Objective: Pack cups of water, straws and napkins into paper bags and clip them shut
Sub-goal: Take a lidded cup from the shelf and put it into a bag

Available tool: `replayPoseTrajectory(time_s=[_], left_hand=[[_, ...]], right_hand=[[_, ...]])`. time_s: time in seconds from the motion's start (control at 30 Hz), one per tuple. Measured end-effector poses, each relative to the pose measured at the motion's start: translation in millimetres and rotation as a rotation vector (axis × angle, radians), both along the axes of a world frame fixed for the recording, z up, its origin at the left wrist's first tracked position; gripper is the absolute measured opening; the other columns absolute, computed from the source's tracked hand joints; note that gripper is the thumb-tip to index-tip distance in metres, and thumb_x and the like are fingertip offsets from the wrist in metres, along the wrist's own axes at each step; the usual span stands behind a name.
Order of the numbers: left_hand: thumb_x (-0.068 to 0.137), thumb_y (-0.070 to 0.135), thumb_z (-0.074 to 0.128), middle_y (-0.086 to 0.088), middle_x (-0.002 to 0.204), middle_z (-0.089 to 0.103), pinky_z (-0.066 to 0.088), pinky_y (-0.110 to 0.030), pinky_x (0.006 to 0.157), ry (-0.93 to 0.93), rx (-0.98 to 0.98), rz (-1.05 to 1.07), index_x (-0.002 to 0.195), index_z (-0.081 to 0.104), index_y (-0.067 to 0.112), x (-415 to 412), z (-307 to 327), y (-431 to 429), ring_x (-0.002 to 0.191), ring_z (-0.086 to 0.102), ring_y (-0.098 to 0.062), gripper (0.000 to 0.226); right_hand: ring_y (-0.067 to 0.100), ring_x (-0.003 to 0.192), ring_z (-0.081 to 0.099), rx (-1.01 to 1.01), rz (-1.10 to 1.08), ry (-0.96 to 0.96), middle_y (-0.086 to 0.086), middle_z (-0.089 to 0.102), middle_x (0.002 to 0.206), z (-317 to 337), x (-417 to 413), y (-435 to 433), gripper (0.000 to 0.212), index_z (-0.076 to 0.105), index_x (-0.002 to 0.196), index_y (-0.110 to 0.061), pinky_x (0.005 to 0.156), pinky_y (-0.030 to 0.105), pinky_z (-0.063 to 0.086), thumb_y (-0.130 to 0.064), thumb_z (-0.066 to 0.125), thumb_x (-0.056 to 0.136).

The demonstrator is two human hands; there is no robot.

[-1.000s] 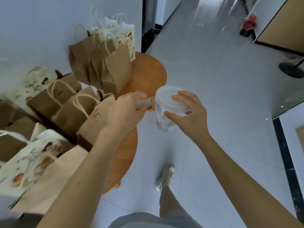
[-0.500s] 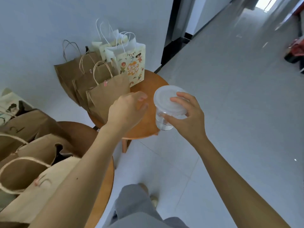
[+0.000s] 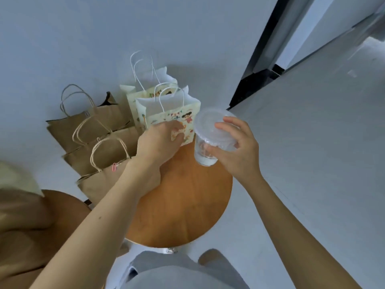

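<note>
Both hands have moved forward with the person's step. The round worktop [image 3: 187,205], which lay ahead half a second ago, now sits right under the forearms. The left hand [image 3: 158,140] has come up against the face of the front printed bag [image 3: 166,109]. Its fingers are curled, but whether that grip pinches the bag, carries something small or holds nothing cannot be told.

The right hand [image 3: 239,155] has its grip wrapped round the lidded cup [image 3: 205,151]. It holds the cup in the air just beside the bag's right edge and above the far side of the worktop, with a little water showing in the bottom.

To the left stand the brown bags [image 3: 98,147], the nearest already bearing a pink clip [image 3: 114,167]. The printed bag therefore looks like the next one to fill. Steadying or spreading its mouth probably comes first, before the cup is lowered in upright.
</note>
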State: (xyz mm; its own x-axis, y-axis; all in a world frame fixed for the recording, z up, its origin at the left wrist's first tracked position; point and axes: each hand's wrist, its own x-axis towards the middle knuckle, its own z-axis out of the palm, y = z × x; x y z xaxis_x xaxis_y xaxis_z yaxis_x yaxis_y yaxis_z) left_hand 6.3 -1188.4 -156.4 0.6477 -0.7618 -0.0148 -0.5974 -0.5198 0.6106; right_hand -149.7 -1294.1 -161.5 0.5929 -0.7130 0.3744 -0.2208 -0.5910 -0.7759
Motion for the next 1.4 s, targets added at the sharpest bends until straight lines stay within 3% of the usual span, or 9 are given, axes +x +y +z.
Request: replayPoseTrajectory(time_s=[0.23,0.43,0.6,0.73,0.9,1.03,1.13,1.4], left_hand=[[0.092,0.033,0.050,0.007,0.119,0.062,0.040,-0.028,0.076,-0.058,0.178,0.227,0.121,0.057,0.028,53,-11,-60,0.108,0.055,-0.019,0.030],[0.094,0.027,0.046,0.002,0.125,0.058,0.042,-0.034,0.080,-0.059,0.295,0.459,0.123,0.057,0.024,88,-29,-93,0.113,0.049,-0.024,0.031],[0.096,0.022,0.044,-0.001,0.126,0.059,0.042,-0.038,0.085,-0.065,0.346,0.516,0.124,0.057,0.020,110,-49,-118,0.119,0.042,-0.027,0.031],[0.094,0.022,0.047,-0.001,0.129,0.056,0.037,-0.038,0.091,-0.021,0.431,0.491,0.129,0.052,0.020,121,-63,-126,0.128,0.031,-0.026,0.035],[0.089,0.031,0.055,0.007,0.148,0.034,0.024,-0.044,0.106,0.083,0.498,0.422,0.139,0.036,0.029,136,-75,-127,0.138,0.007,-0.029,0.054],[0.075,0.055,0.066,0.014,0.156,0.000,0.010,-0.048,0.112,0.118,0.649,0.266,0.148,0.001,0.032,149,-77,-122,0.140,-0.014,-0.032,0.101],[0.063,0.070,0.067,0.012,0.154,-0.020,0.002,-0.049,0.113,0.147,0.778,0.131,0.146,-0.019,0.028,158,-83,-117,0.138,-0.026,-0.031,0.126],[0.057,0.072,0.069,0.009,0.153,-0.023,-0.001,-0.049,0.113,0.220,0.690,0.119,0.144,-0.024,0.024,165,-94,-111,0.136,-0.031,-0.028,0.136]], right_hand=[[0.003,0.111,0.048,-0.058,0.171,-0.075,-0.009,0.051,0.117,5,76,-104,0.044,0.065,0.102,-0.023,0.086,0.006,0.037,-0.017,0.085,0.063],[0.002,0.112,0.047,-0.076,0.379,-0.109,-0.007,0.049,0.119,6,142,-177,0.041,0.067,0.104,-0.018,0.087,0.014,0.042,-0.022,0.080,0.065],[0.002,0.112,0.047,-0.053,0.472,-0.122,-0.007,0.050,0.118,-8,173,-209,0.041,0.067,0.105,-0.016,0.085,0.014,0.044,-0.031,0.075,0.067],[0.000,0.113,0.045,0.012,0.527,-0.109,-0.004,0.050,0.118,-22,187,-213,0.041,0.066,0.104,-0.017,0.083,0.010,0.041,-0.032,0.073,0.067],[-0.005,0.114,0.041,0.005,0.572,-0.100,-0.002,0.050,0.118,-37,201,-217,0.041,0.064,0.103,-0.018,0.086,0.008,0.040,-0.030,0.076,0.066],[-0.001,0.115,0.043,0.064,0.564,-0.071,-0.005,0.049,0.118,-52,204,-215,0.041,0.064,0.103,-0.020,0.086,0.019,0.046,-0.029,0.078,0.065],[0.000,0.116,0.041,0.039,0.628,-0.022,-0.007,0.048,0.119,-62,205,-213,0.041,0.062,0.104,-0.023,0.087,0.013,0.043,-0.036,0.074,0.067],[-0.002,0.110,0.040,-0.086,0.860,0.272,-0.009,0.044,0.114,-91,225,-194,0.043,0.061,0.089,-0.013,0.074,0.000,0.034,-0.041,0.079,0.063]])
